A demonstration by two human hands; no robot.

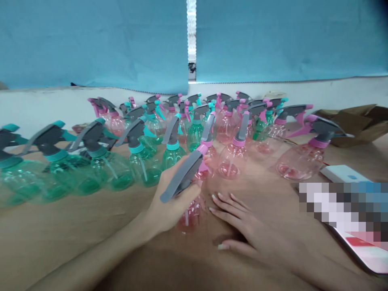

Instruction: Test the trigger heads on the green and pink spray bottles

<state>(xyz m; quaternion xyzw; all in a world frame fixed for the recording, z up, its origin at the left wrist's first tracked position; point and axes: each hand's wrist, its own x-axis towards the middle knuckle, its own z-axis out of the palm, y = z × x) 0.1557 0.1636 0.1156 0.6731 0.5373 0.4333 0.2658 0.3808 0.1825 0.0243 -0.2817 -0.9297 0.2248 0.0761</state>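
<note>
My left hand [169,194] is wrapped round the neck of a pink spray bottle [188,220] with a grey-and-pink trigger head. That bottle stands upright on the brown table [127,246], its neck partly hidden by my fingers. To its right my right hand [239,220] hovers over or rests on the table, fingers stretched out and holding nothing. Just beyond, another pink spray bottle [232,163] stands close to my right fingertips. A green spray bottle [172,155] with a turquoise collar is behind my left hand.
A row of green spray bottles [110,171] runs to the left. Several pink and green bottles crowd the back by the white wall [45,107]. At right are a pink bottle [300,161], a white box [345,174], a phone-like device [370,254] and an open cardboard box [357,125].
</note>
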